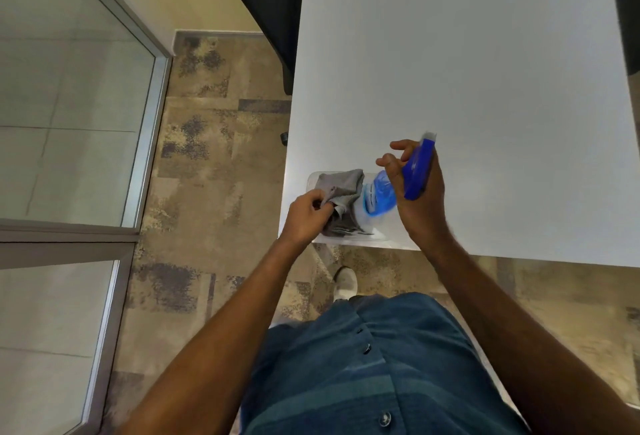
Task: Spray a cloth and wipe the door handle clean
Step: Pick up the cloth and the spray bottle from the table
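Note:
A grey cloth [341, 188] lies bunched in a clear plastic tray [349, 240] at the near left corner of the white table [467, 71]. My left hand [308, 216] pinches the cloth's near edge with closed fingers. My right hand [420, 199] grips a blue spray bottle [417, 171] by its neck, just right of the cloth. The bottle is tilted, its blue trigger head up and its clear blue body [379, 197] pointing down toward the tray. Motion blurs the bottle. No door handle is in view.
A glass door or partition with a metal frame [152, 123] stands to the left, across patterned carpet [214, 175]. A dark chair [273, 1] sits at the table's far left side. My white shoe [344, 284] shows under the table edge.

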`<state>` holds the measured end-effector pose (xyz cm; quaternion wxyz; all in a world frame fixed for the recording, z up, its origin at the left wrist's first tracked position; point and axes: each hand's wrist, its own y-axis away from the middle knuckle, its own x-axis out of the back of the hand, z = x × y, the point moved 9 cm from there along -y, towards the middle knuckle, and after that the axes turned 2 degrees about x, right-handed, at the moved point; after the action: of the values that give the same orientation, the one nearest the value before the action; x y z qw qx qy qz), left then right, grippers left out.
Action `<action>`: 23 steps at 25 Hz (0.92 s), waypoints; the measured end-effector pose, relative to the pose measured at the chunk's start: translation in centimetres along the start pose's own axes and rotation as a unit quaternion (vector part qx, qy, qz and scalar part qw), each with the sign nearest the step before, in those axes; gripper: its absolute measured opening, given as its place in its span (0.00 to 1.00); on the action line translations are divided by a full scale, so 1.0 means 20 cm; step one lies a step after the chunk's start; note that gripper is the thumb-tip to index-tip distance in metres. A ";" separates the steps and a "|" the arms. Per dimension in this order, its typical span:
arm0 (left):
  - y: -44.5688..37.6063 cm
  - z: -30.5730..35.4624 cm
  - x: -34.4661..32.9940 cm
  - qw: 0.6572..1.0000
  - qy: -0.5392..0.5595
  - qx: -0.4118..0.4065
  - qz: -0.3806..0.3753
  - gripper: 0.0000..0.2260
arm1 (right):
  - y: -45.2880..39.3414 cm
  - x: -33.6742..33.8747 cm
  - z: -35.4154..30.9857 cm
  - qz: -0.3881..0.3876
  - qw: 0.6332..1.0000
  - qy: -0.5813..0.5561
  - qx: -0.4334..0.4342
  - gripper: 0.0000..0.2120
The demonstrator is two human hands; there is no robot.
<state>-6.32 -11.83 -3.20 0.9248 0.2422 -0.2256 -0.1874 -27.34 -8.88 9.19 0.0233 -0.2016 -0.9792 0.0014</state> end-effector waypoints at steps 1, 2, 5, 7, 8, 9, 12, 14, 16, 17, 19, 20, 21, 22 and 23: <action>0.03 0.01 0.03 0.997 0.073 0.006 0.002 0.06 | -0.01 0.01 -0.05 0.002 1.000 -0.001 0.007 0.10; 0.07 0.04 0.06 0.991 0.131 0.009 0.006 0.07 | -0.01 0.02 -0.10 0.001 1.000 -0.001 0.015 0.11; 0.18 0.17 0.18 0.958 0.287 0.012 -0.001 0.14 | -0.01 0.03 -0.27 -0.005 0.999 0.003 0.037 0.08; 0.26 0.27 0.26 0.927 0.375 0.005 0.000 0.17 | 0.01 0.03 -0.37 -0.005 0.999 0.020 0.041 0.05; 0.31 0.32 0.31 0.909 0.418 0.003 0.005 0.17 | 0.02 0.02 -0.42 -0.005 0.998 0.030 0.051 0.04; 0.36 0.36 0.35 0.886 0.464 0.002 0.005 0.17 | 0.04 0.01 -0.48 -0.006 0.997 0.038 0.064 0.08; 0.47 0.44 0.47 0.822 0.569 -0.009 0.001 0.17 | 0.08 -0.06 -0.61 -0.022 0.995 0.052 0.081 0.22; 0.53 0.49 0.55 0.801 0.598 -0.035 -0.018 0.20 | 0.11 -0.13 -0.64 -0.041 0.995 0.060 0.073 0.23; 0.59 0.53 0.60 0.781 0.622 -0.046 -0.040 0.22 | 0.14 -0.21 -0.67 -0.066 0.992 0.076 0.076 0.21; 0.63 0.54 0.62 0.772 0.632 -0.044 -0.041 0.20 | 0.16 -0.26 -0.68 -0.083 0.989 0.090 0.081 0.20; 0.72 0.52 0.69 0.758 0.650 -0.039 -0.033 0.19 | 0.21 -0.39 -0.68 -0.131 0.981 0.116 0.085 0.16; 0.75 0.51 0.72 0.756 0.653 -0.039 -0.027 0.20 | 0.24 -0.45 -0.68 -0.153 0.977 0.124 0.083 0.14; 0.79 0.50 0.75 0.757 0.652 -0.038 -0.019 0.20 | 0.27 -0.50 -0.68 -0.169 0.974 0.127 0.080 0.14; 0.82 0.48 0.80 0.760 0.649 -0.039 -0.008 0.19 | 0.30 -0.55 -0.68 -0.182 0.972 0.123 0.079 0.16; 0.86 0.45 0.85 0.762 0.647 -0.042 0.002 0.19 | 0.33 -0.61 -0.69 -0.191 0.972 0.114 0.075 0.19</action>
<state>7.29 -8.92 18.64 0.8608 0.2666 0.4335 0.0067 -12.95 -7.76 22.42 0.1499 -0.0073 -0.9875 0.0477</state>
